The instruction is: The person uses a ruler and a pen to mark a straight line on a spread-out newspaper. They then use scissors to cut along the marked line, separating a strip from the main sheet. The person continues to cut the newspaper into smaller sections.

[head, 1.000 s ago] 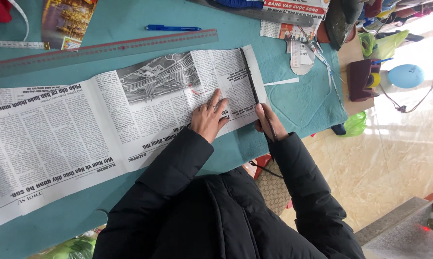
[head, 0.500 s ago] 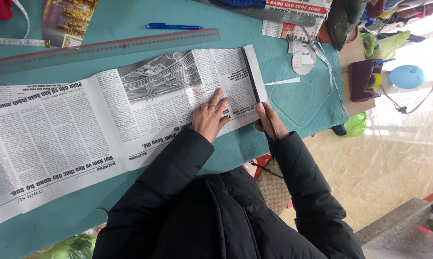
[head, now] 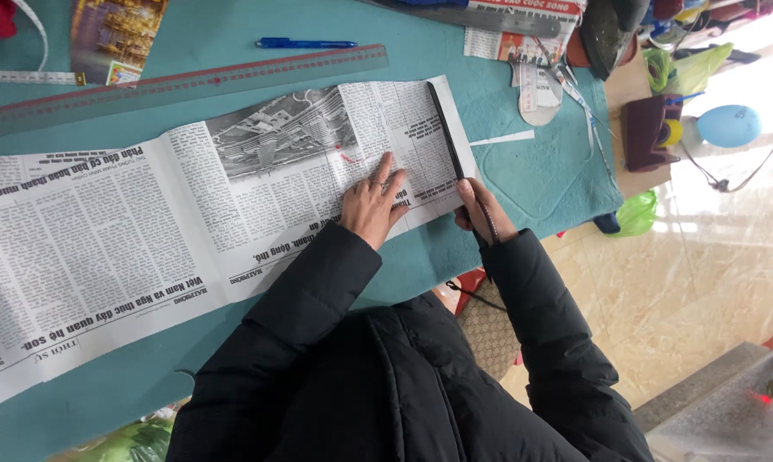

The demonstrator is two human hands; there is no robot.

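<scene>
A long strip of newspaper (head: pixel 189 214) lies spread across the teal table (head: pixel 523 162). My left hand (head: pixel 372 205) rests flat on the paper near its right end, fingers spread. My right hand (head: pixel 482 214) grips a thin dark ruler-like strip (head: pixel 455 154) that lies along the right edge of the newspaper, reaching from my hand to the paper's far corner. Both arms wear black padded sleeves.
A long clear ruler with red edge (head: pixel 181 85) lies behind the newspaper, a blue pen (head: pixel 305 43) beyond it. A narrow white paper strip (head: pixel 502 138) sits right of the newspaper. Scissors (head: pixel 536 60), printed sheets and a tape measure (head: pixel 18 75) lie at the back. Bags and a blue balloon (head: pixel 728 125) are beside the table.
The hands have barely moved; the left hand and the dark strip stay at the paper's right end.
</scene>
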